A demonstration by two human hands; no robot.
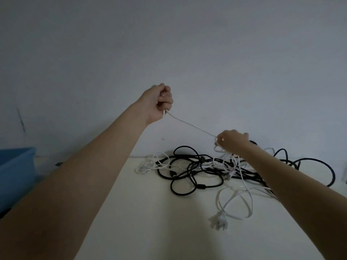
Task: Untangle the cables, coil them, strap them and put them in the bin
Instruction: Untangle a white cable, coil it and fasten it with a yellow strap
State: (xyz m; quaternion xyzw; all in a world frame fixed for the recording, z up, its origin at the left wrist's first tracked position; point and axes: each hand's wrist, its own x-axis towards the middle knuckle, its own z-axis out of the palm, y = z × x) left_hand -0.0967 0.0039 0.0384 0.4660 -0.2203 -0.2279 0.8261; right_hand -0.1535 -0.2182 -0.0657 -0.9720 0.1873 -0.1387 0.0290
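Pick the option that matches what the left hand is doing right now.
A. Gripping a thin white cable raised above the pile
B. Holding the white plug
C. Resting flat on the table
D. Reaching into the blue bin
A: the left hand is closed round a thin white cable, which runs taut down to the right hand above the tangled pile; the white plug lies untouched on the table.
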